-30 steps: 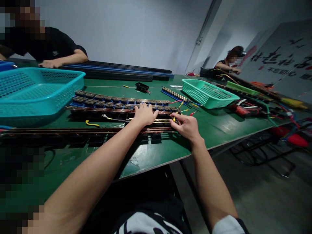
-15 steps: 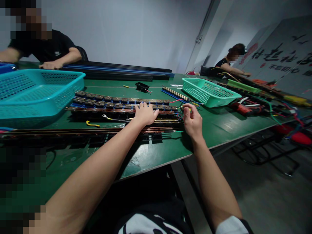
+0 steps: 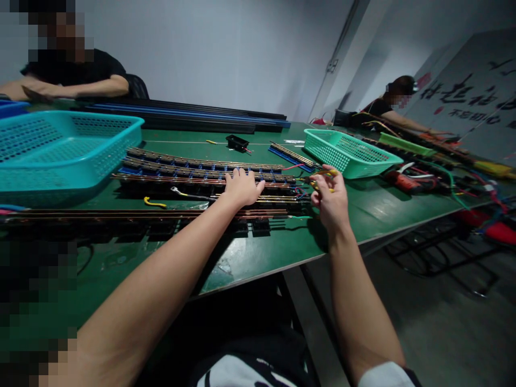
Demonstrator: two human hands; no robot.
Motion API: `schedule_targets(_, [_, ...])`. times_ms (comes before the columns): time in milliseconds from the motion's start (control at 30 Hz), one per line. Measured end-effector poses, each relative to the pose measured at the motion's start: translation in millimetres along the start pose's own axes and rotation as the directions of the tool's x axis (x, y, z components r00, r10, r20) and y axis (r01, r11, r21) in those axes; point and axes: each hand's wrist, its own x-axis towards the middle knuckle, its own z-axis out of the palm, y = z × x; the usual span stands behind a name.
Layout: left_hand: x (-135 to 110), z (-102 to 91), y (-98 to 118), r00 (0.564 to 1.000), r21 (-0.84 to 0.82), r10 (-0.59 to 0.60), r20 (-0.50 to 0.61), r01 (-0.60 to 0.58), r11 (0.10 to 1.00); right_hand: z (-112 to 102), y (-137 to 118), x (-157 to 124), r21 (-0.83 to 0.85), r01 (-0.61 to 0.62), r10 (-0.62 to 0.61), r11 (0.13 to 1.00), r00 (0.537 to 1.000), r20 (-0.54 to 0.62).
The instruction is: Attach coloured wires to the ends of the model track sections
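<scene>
My left hand [image 3: 242,188] lies over several long strips with copper-coloured rails [image 3: 185,167] on blue and black supports. Its fingers are spread and rest on the rails, gripping nothing. At the strips' right end, my right hand [image 3: 332,199] is closed on small pliers with yellow handles [image 3: 332,172]. The handles look spread apart, and the tip points left at thin coloured wires [image 3: 300,191]. Fingers hide part of the tool. Just left of my left hand lies a black cable with a metal lug [image 3: 175,190]. A yellow wire piece [image 3: 155,202] lies beside it.
A turquoise basket [image 3: 100,153] stands left, a green basket [image 3: 350,158] right. Behind are a black tray [image 3: 237,143], a short rail piece [image 3: 292,157] and long black profiles [image 3: 193,121]. A red tool [image 3: 409,181] lies right. Two people sit at the tables.
My right hand has moved slightly right and turned, so the yellow handles now show. My left hand stays on the strips. The person at the far left has shifted their arms.
</scene>
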Motion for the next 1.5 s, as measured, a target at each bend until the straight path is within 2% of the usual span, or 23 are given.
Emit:
schedule_targets(67, [0.2, 0.1, -0.1, 1.0, 0.001, 0.002, 0.002, -0.002, 1.0, 0.8, 2.3, -2.6, -0.179, 0.146, -0.132, 0.973, 0.987, 0.087])
schedule_targets(133, [0.5, 0.6, -0.3, 1.0, 0.002, 0.005, 0.0, -0.005, 1.0, 1.0, 2.9, -4.7, -0.355, 0.278, -0.24, 0.893, 0.96, 0.146])
schedule_targets(233, [0.9, 1.4, -0.5, 1.0, -0.002, 0.008, -0.006, -0.008, 1.0, -1.5, -0.2, -8.0, -0.483, 0.369, -0.344, 0.794, 0.928, 0.143])
schedule_targets(367, [0.8, 1.2, -0.1, 1.0, -0.001, 0.003, -0.005, -0.003, 1.0, -3.6, -7.2, -19.7, -0.428, 0.372, -0.419, 0.824, 0.908, -0.017])
schedule_targets(533, [0.1, 0.3, 0.6, 1.0, -0.004, 0.009, -0.013, -0.009, 1.0, 2.1, -9.8, -37.2, -0.343, 0.342, -0.407, 0.875, 0.902, -0.14])
schedule_targets(733, [0.1, -0.1, 1.0, 1.0, -0.006, 0.0, -0.001, 0.0, 1.0, 0.3, -4.0, -36.8, -0.341, 0.35, -0.406, 0.873, 0.907, -0.108])
schedule_targets(1000, [-0.4, -0.7, 1.6, 1.0, -0.003, 0.0, 0.0, 0.0, 1.0, -3.5, 4.1, -31.6, -0.405, 0.409, -0.476, 0.818, 0.876, -0.079])
schedule_targets(1067, [-0.6, -0.3, 1.8, 1.0, 0.001, -0.002, -0.003, 0.002, 1.0, -4.4, 5.6, -29.9, -0.439, 0.416, -0.476, 0.797, 0.879, -0.031])
schedule_targets(1167, [-0.1, 0.8, 1.7, 1.0, 0.007, -0.005, -0.003, 0.005, 1.0, -6.2, 7.0, -28.7, -0.47, 0.486, -0.491, 0.737, 0.862, 0.121])
schedule_targets(1233, [0.5, 1.9, 1.5, 1.0, 0.01, -0.006, -0.004, 0.006, 1.0, -6.8, 6.8, -28.9, -0.499, 0.574, -0.519, 0.649, 0.814, 0.261])
schedule_targets(1367, [1.1, 3.0, 1.3, 1.0, 0.012, -0.004, -0.013, 0.004, 1.0, -6.3, 4.9, -29.3, -0.549, 0.744, -0.564, 0.379, 0.657, 0.501])
schedule_targets(1433, [0.8, 2.7, 1.4, 1.0, 0.012, -0.005, -0.015, 0.006, 1.0, -6.1, 4.4, -29.3, -0.56, 0.773, -0.559, 0.297, 0.617, 0.555])
schedule_targets(1500, [0.3, 2.3, 1.5, 1.0, 0.01, -0.007, -0.01, 0.007, 1.0, -6.2, 4.3, -29.4, -0.567, 0.78, -0.544, 0.266, 0.607, 0.58])
